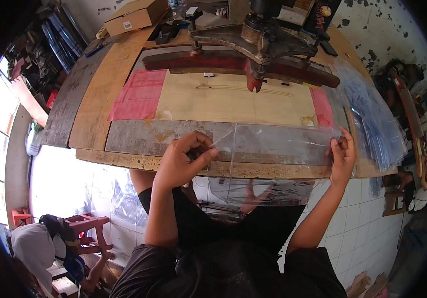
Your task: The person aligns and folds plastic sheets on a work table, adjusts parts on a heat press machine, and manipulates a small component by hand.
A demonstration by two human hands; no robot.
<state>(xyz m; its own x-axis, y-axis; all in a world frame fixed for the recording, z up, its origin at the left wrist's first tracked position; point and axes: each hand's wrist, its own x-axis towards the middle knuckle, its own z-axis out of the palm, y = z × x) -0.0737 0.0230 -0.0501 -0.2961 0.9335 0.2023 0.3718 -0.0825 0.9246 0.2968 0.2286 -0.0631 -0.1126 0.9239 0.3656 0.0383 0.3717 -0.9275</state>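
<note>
Just below centre frame, the left hand [184, 160] pinches one end of a clear film [280, 143]; the right hand [341, 156] grips the other between thumb and fingers. The step seems to be holding it spread; the next move would call for even grips. Its lower part overhangs the bench [119, 157]. Upper centre stands a press [259, 34]; sheets [372, 116] lie right, a person [33, 246] lower left.

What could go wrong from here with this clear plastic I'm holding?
The clear plastic hangs over the table's worn front edge, so it might snag there. The pile of plastic sheets lies close to your right hand and could get knocked. Reaching under the red bar might pinch you should it come down.
</note>
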